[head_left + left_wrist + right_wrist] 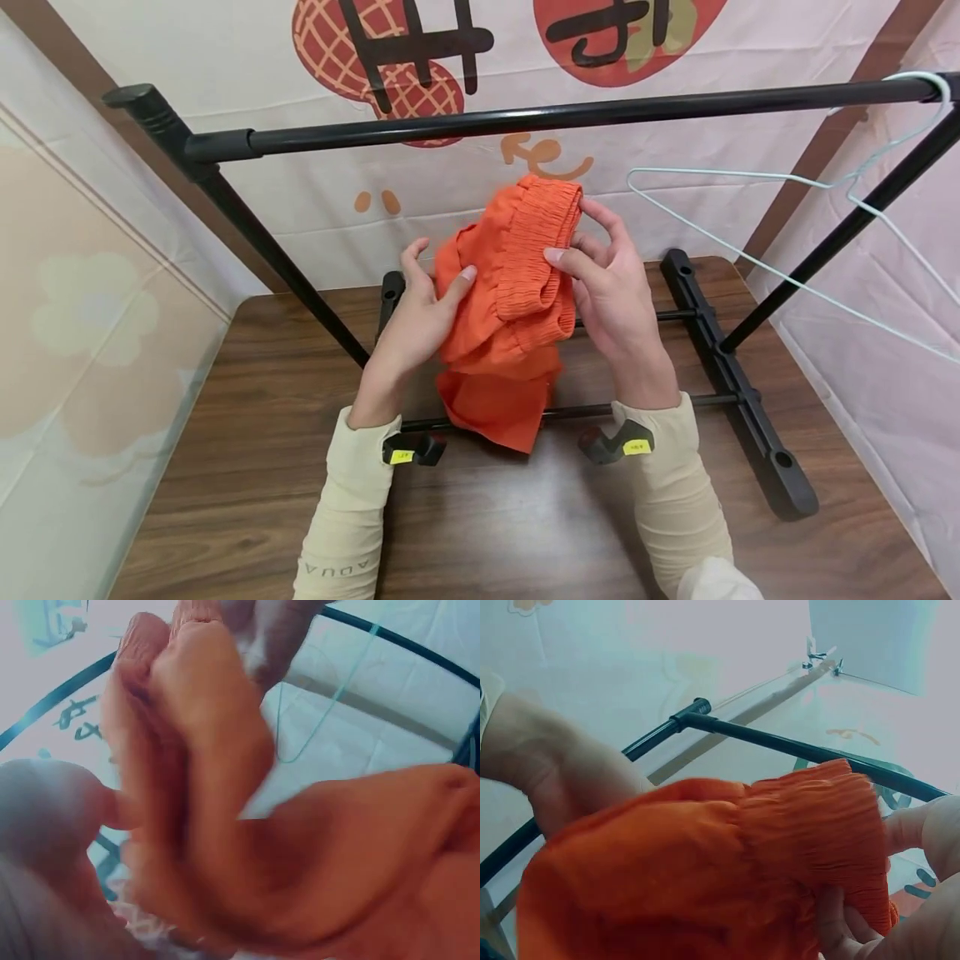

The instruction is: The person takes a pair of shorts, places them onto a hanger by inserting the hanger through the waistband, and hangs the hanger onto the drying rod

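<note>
Orange shorts (480,317) with a gathered elastic waistband (540,242) are held up in front of me, folded over on themselves, a flat leg end hanging below. My right hand (618,287) pinches the waistband at its right edge, thumb in front. On the other side, my left hand (420,321) holds the cloth with its thumb on the front; its other fingers are partly hidden behind. In the right wrist view the waistband (817,825) lies between thumb and fingers. The shorts (217,735) look blurred in the left wrist view.
A black garment rack (465,125) stands on the brown wooden table (247,467), its top bar beyond my hands. A pale green wire hanger (750,175) hangs from the bar at right. Printed cloth (247,50) covers the back and sides.
</note>
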A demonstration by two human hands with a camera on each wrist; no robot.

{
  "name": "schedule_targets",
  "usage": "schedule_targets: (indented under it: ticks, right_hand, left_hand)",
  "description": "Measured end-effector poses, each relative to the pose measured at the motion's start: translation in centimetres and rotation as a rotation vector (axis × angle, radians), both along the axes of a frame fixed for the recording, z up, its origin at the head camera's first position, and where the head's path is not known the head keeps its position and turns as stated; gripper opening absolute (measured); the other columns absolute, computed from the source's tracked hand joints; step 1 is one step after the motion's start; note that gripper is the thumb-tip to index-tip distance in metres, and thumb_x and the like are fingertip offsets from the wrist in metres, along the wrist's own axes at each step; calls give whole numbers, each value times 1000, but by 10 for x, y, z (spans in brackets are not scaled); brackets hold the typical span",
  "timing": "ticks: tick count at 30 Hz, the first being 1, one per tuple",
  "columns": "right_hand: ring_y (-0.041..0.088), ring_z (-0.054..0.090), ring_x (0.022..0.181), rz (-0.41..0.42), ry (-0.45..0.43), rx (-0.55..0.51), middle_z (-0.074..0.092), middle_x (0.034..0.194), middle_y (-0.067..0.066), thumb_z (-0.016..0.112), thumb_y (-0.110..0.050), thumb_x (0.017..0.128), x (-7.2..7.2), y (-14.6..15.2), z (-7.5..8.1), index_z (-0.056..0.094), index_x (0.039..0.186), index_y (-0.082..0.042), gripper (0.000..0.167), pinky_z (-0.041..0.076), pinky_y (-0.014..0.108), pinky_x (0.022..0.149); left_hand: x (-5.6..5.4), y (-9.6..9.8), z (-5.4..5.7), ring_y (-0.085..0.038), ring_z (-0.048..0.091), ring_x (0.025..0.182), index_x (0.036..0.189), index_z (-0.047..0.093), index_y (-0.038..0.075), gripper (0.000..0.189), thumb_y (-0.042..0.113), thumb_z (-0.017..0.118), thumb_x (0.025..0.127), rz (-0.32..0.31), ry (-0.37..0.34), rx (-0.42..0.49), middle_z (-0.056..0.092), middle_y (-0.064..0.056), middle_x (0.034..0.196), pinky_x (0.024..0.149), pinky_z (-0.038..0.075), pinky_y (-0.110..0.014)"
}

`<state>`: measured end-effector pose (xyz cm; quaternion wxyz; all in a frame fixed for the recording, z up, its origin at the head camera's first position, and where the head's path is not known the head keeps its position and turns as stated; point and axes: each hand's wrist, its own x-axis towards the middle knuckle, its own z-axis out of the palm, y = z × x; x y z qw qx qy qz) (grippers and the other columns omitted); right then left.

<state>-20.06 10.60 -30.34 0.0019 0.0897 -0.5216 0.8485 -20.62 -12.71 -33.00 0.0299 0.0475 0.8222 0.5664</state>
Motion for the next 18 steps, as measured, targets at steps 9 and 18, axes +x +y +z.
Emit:
schedule_targets:
  ticks: [9, 18]
  right_hand:
    - [16, 70, 100, -42, -75, 56, 63, 113, 5, 63, 2, 96, 1, -6, -7, 34, 153, -17, 67, 64, 30, 87]
    - [16, 71, 107, 120, -12, 99, 69, 116, 1, 61, -6, 100, 6, -18, -15, 45, 152, -12, 55, 63, 31, 90]
  left_hand:
    - [32, 12, 3, -24, 42, 145, 162, 30, 22, 77, 53, 65, 101, -39, 322, -99, 36, -9, 158, 115, 49, -46]
    - [33, 35, -13, -15, 48, 144, 167, -1, 39, 125, 41, 91, 82, -212, 386, 72, 27, -1, 167, 113, 51, -42]
